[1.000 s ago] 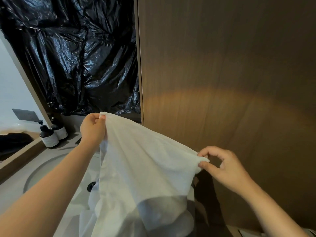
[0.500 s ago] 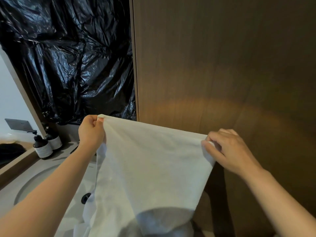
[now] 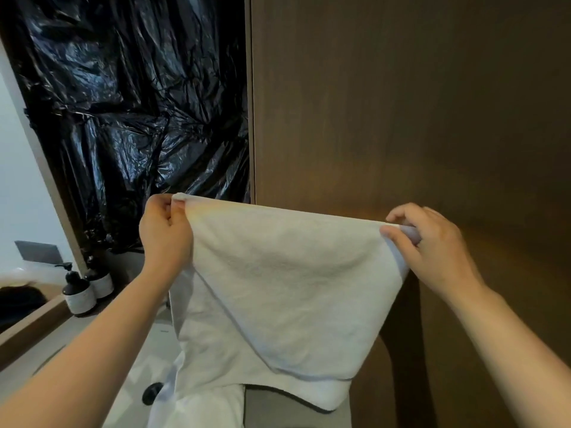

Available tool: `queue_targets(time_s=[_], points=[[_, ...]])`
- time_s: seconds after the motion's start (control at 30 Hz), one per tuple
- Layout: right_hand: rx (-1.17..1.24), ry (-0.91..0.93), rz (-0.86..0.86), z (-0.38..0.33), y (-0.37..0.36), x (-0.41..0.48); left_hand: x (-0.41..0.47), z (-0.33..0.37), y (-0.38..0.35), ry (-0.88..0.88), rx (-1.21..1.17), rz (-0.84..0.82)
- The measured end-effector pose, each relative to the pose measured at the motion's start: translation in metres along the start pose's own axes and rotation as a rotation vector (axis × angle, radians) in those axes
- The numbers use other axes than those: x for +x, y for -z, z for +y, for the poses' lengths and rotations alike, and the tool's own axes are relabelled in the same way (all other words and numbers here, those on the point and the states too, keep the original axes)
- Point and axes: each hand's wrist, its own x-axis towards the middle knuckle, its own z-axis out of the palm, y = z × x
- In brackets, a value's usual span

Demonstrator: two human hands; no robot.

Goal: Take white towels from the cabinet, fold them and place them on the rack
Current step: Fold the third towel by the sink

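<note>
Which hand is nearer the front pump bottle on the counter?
Left. The left hand pinches a corner of the towel up and right of the front pump bottle. The right hand pinches the opposite corner, farther right, before the wooden panel.

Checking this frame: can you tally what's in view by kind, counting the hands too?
white towel: 1
pump bottles: 2
hands: 2, left hand and right hand, each pinching the towel's top edge
Total: 5
</note>
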Motion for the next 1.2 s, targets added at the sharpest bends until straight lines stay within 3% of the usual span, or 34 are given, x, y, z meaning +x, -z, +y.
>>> queue_targets(time_s=[0.13, 0.33, 0.57, 0.8, 0.93, 1.07, 1.2], points=[[-0.071, -0.039, -0.092, 0.006, -0.011, -0.007, 0.000, -0.009, 0.000, -0.001, 0.014, -0.032], [-0.200, -0.147, -0.381, 0.018, -0.041, -0.031, -0.021, -0.029, -0.005, 0.043, 0.070, -0.108], [-0.214, -0.250, -0.450, 0.017, -0.058, -0.058, -0.053, -0.035, -0.003, 0.107, 0.081, -0.172], [0.262, -0.284, -0.410, -0.041, -0.068, -0.081, -0.117, -0.005, -0.003, -0.014, -0.042, -0.457], [0.516, -0.371, -0.391, -0.070, -0.079, -0.106, -0.150, -0.001, -0.003, 0.003, -0.126, -0.572], [0.642, -0.498, -0.338, -0.082, -0.088, -0.128, -0.171, 0.000, 0.003, 0.015, -0.158, -0.651], [0.651, -0.440, -0.352, -0.085, -0.087, -0.138, -0.184, 0.001, 0.007, 0.082, -0.118, -0.685]])
